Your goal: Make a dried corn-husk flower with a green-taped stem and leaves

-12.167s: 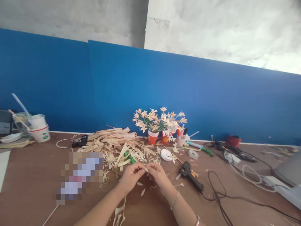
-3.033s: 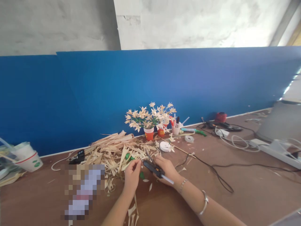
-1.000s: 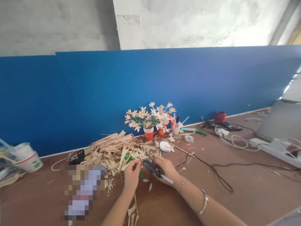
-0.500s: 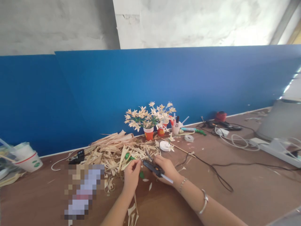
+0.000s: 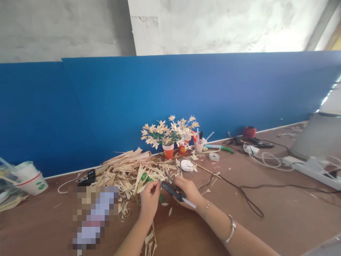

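Note:
My right hand (image 5: 188, 190) is wrapped round a black hot glue gun (image 5: 173, 191), and a white glue stick (image 5: 189, 203) pokes out of its back end. The gun's nozzle points left at the fingertips of my left hand (image 5: 149, 199). Those fingers are pinched together; whatever they hold is too small and hidden to make out. Just behind both hands lies a loose heap of dried corn husks (image 5: 128, 167). A green piece (image 5: 160, 198) shows between my left hand and the gun. Small pale petal-shaped scraps (image 5: 170, 211) lie on the table below.
Husk flowers (image 5: 162, 133) stand in red paper cups (image 5: 168, 152) by the blue partition (image 5: 106, 106). Near them are a round white container (image 5: 186, 165) and a tape roll (image 5: 214, 156). Black cord (image 5: 250, 202) and a power strip (image 5: 311, 171) lie right; a white cup (image 5: 33, 180) stands left.
Almost nothing differs. My left hand has shifted very slightly beside the nozzle, its fingers still pinched; the glue gun stays in my right hand.

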Available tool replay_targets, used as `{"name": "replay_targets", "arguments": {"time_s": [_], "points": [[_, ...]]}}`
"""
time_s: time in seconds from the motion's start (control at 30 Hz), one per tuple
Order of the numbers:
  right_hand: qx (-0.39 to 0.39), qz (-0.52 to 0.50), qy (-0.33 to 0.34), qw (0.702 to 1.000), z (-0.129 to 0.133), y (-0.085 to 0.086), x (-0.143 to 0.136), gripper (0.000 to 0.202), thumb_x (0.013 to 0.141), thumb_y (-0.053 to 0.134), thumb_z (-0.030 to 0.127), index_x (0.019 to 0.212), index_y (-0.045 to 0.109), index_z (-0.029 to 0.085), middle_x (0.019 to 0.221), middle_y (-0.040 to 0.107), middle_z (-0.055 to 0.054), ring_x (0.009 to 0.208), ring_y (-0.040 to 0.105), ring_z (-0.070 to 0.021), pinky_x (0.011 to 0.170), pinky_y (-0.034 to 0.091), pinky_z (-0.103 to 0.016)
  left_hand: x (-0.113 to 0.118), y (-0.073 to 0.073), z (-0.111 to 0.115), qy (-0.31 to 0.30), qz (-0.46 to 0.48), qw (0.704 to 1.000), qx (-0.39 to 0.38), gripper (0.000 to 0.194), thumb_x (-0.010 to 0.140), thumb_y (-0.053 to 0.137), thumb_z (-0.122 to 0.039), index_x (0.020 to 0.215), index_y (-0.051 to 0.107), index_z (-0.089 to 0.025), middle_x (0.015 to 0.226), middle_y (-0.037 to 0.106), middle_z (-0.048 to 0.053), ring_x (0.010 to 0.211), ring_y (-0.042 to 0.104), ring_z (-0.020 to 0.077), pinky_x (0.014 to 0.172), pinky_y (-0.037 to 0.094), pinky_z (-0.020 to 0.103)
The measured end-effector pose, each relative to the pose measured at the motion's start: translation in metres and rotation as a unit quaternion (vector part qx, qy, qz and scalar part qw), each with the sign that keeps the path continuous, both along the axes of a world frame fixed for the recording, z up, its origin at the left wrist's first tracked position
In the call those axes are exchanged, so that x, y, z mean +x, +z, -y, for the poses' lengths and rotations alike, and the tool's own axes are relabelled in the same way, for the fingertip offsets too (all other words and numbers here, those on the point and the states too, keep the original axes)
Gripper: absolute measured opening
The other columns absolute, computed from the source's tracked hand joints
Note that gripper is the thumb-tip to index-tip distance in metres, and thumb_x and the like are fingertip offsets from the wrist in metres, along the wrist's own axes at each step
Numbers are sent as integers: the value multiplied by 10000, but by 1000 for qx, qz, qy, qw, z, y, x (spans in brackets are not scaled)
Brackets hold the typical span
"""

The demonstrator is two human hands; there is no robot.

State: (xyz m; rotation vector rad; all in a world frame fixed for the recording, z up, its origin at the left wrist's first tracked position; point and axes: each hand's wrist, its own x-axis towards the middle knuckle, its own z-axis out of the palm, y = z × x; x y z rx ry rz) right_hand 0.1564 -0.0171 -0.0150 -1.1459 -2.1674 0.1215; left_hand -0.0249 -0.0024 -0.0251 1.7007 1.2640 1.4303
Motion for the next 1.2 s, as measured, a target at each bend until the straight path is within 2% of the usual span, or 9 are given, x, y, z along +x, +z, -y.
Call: {"name": "replay_targets", "arguments": {"time_s": [0.37, 0.57, 0.7, 0.8, 0.87, 0.97, 1.07, 1.13, 1.2], "points": [[-2, -7, 8, 1000, 2, 4, 1, 144, 615, 530, 175, 722, 439, 210, 752, 488, -13, 646, 493, -147, 580, 373, -218, -1, 0, 0, 12, -27, 999, 13, 204, 770, 524, -335, 715, 642, -177, 678, 640, 38, 664, 581, 191, 628, 455, 289], [2, -5, 5, 1000, 2, 4, 1, 148, 611, 539, 177, 721, 445, 210, 747, 501, -14, 641, 499, -148, 571, 377, -216, -4, 5, 2, 5, -133, 988, 73, 187, 786, 495, -280, 762, 660, -196, 756, 636, 64, 778, 572, 235, 717, 445, 360], [16, -41, -42, 998, 1, 8, 3, 79, 667, 522, 192, 718, 463, 209, 709, 529, -14, 613, 514, -143, 552, 367, -212, -4, 7, 3, -12, -167, 980, 105, 185, 791, 492, -240, 802, 674, -212, 782, 636, 66, 794, 559, 238, 740, 430, 381], [8, -47, -103, 994, -1, 9, 9, 48, 696, 523, 219, 712, 479, 209, 667, 567, -12, 597, 537, -150, 544, 353, -214, -3, 9, 3, 0, -95, 991, 99, 172, 790, 508, -264, 773, 669, -206, 803, 640, 63, 811, 567, 223, 753, 440, 358], [-8, -31, -114, 993, -1, 10, 13, 42, 703, 526, 231, 716, 491, 210, 643, 588, -9, 588, 548, -154, 537, 339, -214, -3, 11, 2, 20, -21, 997, 78, 186, 785, 522, -312, 743, 656, -190, 816, 642, 62, 822, 577, 215, 761, 448, 339], [-24, 11, -50, 998, 4, 13, 11, 39, 716, 514, 249, 726, 504, 212, 621, 587, 1, 567, 538, -148, 523, 318, -214, -4, 9, 0, 44, 58, 997, 11, 251, 763, 546, -400, 747, 647, -171, 752, 641, 44, 742, 591, 195, 684, 463, 296], [31, 34, 3, 999, 10, 23, 7, 94, 708, 523, 298, 736, 509, 209, 620, 567, -8, 569, 515, -154, 535, 314, -232, -5, 3, -3, 25, 117, 989, -85, 352, 745, 541, -489, 790, 645, -155, 534, 555, -22, 458, 506, 126, 455, 398, 231], [77, 16, -47, 996, 13, 34, 10, 133, 692, 542, 315, 757, 511, 202, 629, 559, -21, 583, 507, -166, 555, 321, -249, -4, 0, -4, 4, 145, 983, -116, 392, 720, 551, -525, 778, 645, -149, 503, 542, -32, 415, 479, 110, 410, 371, 218], [82, -17, -164, 983, 12, 48, 23, 167, 678, 551, 285, 811, 507, 193, 666, 573, -39, 616, 521, -184, 571, 329, -261, -2, -2, -5, -6, 163, 979, -118, 400, 692, 575, -532, 764, 648, -146, 571, 603, -3, 474, 533, 124, 447, 414, 228]]}}
